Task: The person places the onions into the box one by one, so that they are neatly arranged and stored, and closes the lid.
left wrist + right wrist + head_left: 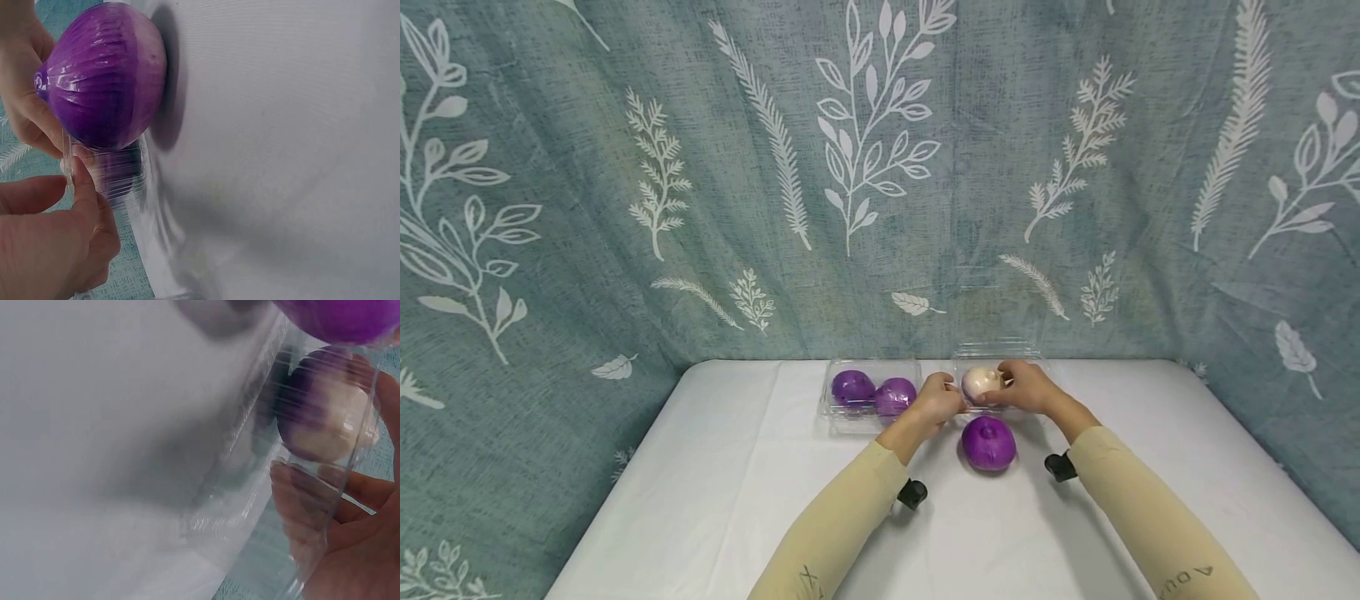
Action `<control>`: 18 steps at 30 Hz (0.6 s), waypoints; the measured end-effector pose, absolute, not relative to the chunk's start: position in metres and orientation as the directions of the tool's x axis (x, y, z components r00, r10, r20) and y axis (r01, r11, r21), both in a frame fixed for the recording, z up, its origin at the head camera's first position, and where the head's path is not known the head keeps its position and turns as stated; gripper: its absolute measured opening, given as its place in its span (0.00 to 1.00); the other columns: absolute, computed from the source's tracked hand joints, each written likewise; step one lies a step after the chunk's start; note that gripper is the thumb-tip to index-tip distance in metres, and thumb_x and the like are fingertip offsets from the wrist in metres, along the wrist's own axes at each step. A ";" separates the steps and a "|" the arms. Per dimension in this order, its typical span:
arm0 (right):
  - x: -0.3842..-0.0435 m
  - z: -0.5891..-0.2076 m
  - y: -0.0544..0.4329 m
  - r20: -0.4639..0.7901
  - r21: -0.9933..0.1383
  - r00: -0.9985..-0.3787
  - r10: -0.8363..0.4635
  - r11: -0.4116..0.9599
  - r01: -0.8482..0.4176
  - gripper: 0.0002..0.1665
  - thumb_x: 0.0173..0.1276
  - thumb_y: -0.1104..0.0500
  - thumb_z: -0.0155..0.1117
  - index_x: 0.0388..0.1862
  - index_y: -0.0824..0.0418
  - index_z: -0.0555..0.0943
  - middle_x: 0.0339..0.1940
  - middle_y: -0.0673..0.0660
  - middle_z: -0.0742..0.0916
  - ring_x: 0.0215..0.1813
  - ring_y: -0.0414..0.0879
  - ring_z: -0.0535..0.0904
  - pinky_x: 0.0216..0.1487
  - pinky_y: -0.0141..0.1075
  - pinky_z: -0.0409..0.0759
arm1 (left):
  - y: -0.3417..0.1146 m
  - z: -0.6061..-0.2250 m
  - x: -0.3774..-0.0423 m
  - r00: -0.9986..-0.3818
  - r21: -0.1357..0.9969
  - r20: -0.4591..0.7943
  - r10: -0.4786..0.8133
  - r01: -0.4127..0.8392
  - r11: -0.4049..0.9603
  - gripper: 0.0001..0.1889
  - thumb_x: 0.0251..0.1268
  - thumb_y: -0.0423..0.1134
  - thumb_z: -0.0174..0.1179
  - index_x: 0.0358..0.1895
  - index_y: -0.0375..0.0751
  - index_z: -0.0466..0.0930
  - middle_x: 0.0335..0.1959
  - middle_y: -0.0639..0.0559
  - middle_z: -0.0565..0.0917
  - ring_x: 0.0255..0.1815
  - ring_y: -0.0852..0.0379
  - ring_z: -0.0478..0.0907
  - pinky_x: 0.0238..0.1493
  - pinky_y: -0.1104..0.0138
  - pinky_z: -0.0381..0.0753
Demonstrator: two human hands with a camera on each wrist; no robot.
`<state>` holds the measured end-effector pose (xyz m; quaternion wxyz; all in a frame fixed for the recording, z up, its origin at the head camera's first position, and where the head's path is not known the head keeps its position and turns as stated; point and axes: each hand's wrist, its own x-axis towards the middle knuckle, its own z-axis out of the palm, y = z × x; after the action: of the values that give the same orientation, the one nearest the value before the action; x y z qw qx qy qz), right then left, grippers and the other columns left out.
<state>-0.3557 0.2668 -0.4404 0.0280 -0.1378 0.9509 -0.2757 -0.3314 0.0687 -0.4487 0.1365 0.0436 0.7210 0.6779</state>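
Note:
My left hand pinches the near rim of a clear plastic clamshell box between thumb and fingertips. Inside that box is a white-and-purple turnip, pale side up. My right hand grips it from the right, with fingers curled about its side; the right wrist view shows this turnip through the clear wall. Just in front of the box, a purple turnip sits on the cloth, touched by neither hand. It looks large and glossy in the left wrist view, its lower part paler.
Left of my left hand stands a second clear box holding two purple turnips. Both boxes stand near the far edge of the white-covered table. A blue-green leaf-patterned curtain hangs behind and at the sides.

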 end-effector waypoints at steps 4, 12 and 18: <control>-0.351 -0.437 0.272 0.013 -0.529 -0.959 -0.282 0.812 -0.246 0.47 0.65 0.46 0.75 0.64 0.83 0.71 0.58 0.80 0.81 0.60 0.72 0.78 0.60 0.60 0.82 | 0.068 -0.449 -0.331 -0.959 0.989 -0.139 0.246 -0.122 0.083 0.36 0.52 0.15 0.52 0.70 0.19 0.60 0.52 0.32 0.78 0.33 0.58 0.73 0.35 0.73 0.73; -0.341 -0.430 0.283 0.020 -0.511 -0.955 -0.297 0.818 -0.265 0.48 0.67 0.45 0.73 0.66 0.83 0.69 0.62 0.81 0.77 0.59 0.72 0.80 0.58 0.59 0.84 | 0.068 -0.448 -0.332 -0.954 0.986 -0.159 0.255 -0.140 0.091 0.38 0.53 0.14 0.55 0.72 0.19 0.59 0.53 0.34 0.78 0.35 0.57 0.75 0.38 0.72 0.76; -0.328 -0.422 0.288 0.064 -0.493 -0.944 -0.323 0.812 -0.312 0.43 0.68 0.48 0.72 0.64 0.83 0.71 0.61 0.82 0.78 0.56 0.71 0.82 0.57 0.58 0.84 | 0.067 -0.447 -0.332 -0.954 0.988 -0.148 0.259 -0.130 0.087 0.37 0.52 0.13 0.54 0.71 0.18 0.60 0.54 0.32 0.77 0.35 0.57 0.75 0.34 0.74 0.73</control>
<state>-0.3284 0.2875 -0.4220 0.0112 -0.1668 0.9518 -0.2572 -0.3320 0.0666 -0.4472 0.1441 0.0447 0.7230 0.6742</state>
